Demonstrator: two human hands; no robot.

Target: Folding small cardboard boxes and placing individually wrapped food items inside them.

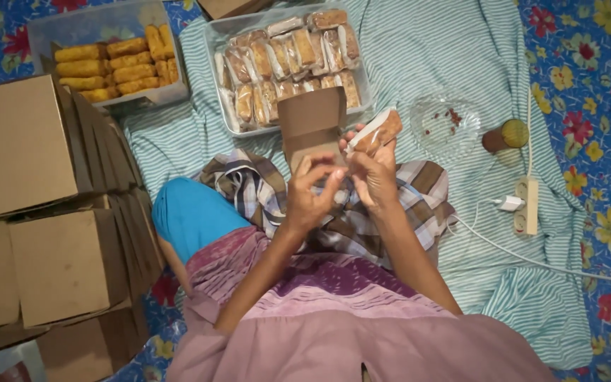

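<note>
The right hand (375, 177) has its grip closed on a wrapped snack (377, 131), held just right of an open cardboard box (312, 126). The left hand (310, 194) has its fingers pinched on the box's lower edge, above the lap. Just beyond, a clear tray (364, 99) holds rows of wrapped snacks; left of it a tub (72, 28) holds fried rolls. A glass dish (436, 138), a cup (506, 134) and a power strip (526, 206) lie to the right on the striped cloth (419, 49). Folded boxes (51, 212) are stacked to the left.

Wrapped snack (378, 131) right of open box (312, 126), trays (226, 113) behind, stacked boxes (44, 212) left
</note>
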